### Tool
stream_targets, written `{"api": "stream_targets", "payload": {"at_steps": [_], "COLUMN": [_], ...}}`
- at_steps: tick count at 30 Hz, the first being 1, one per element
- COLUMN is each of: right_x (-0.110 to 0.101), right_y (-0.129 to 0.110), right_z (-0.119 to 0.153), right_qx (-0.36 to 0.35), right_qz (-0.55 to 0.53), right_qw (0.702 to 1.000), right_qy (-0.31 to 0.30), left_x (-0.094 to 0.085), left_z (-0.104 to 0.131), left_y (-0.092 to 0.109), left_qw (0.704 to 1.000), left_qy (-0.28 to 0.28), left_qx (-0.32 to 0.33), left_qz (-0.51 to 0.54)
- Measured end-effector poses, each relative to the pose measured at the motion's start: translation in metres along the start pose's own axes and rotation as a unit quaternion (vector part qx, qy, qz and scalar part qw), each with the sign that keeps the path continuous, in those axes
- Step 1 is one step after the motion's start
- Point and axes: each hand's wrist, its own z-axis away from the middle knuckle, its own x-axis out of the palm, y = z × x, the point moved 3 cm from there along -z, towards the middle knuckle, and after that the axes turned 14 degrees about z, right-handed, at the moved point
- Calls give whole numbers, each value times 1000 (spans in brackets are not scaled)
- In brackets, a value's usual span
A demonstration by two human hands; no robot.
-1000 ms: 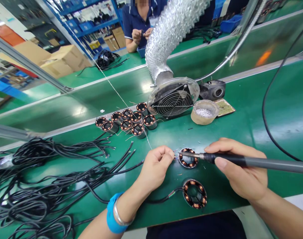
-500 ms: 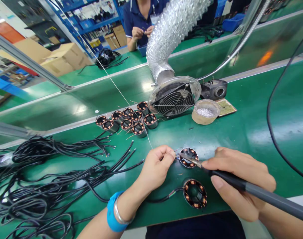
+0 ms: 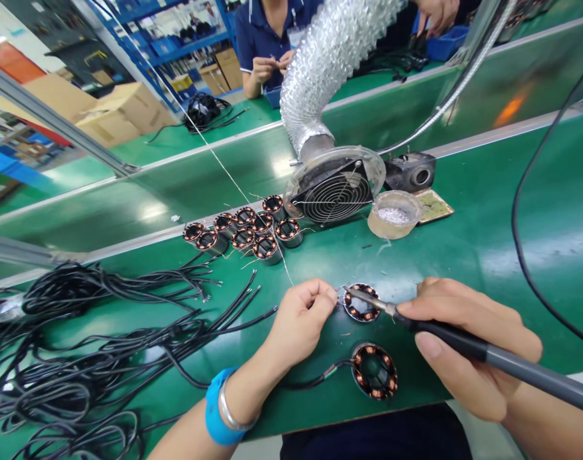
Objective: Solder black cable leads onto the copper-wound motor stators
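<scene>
Lying closest to the person's lap, between and below the hands, a cabled ring [image 3: 391,378] of copper windings has a black cable [image 3: 303,386] joined at its left side; that one looks done. Farther up, the left hand [image 3: 296,322] is pinched narrow, thumb against forefinger, on what look like fine wire ends [image 3: 340,295]. Just right of those fingertips sits a second ring [image 3: 364,315], seemingly in progress and unfinished. The right hand [image 3: 474,345] grips a soldering iron [image 3: 521,367], its tip slanting over that second ring toward the left fingertips; whether it touches the wires, I cannot tell. Left of the left hand, spare cables [image 3: 94,291] sprawl loosely. Beyond it, nine wound cores [image 3: 266,253] cluster, several with copper ends sticking out; that group looks undone. Beyond the right hand stand a bowl [image 3: 390,228] and a grilled fan [image 3: 334,199]. Farthest off, a co-worker [image 3: 260,45] in dark blue faces us.
</scene>
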Motion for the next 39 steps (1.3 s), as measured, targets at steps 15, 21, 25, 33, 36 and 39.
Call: {"api": "stream_targets", "payload": {"at_steps": [15, 21, 25, 33, 36, 39], "right_x": [17, 41, 45, 39, 42, 44], "right_y": [15, 15, 14, 7, 7, 7], "right_z": [13, 7, 7, 5, 6, 8], "right_qx": [28, -69, -110, -83, -82, -84], "right_qz": [52, 61, 64, 73, 69, 73], "right_qw": [998, 993, 989, 992, 992, 993], "right_qy": [37, -70, -76, -55, -60, -43], "left_x": [-1, -6, -8, -8, -7, -2], "left_z": [1, 4, 9, 11, 8, 6], "left_y": [-5, -9, -4, 11, 6, -1], "left_qw": [999, 993, 990, 983, 989, 987], "left_qy": [-48, -116, -141, -138, -137, -148], "left_qx": [-13, 2, -1, 43, 22, -44], "left_qz": [18, 8, -30, -113, -59, 41]}}
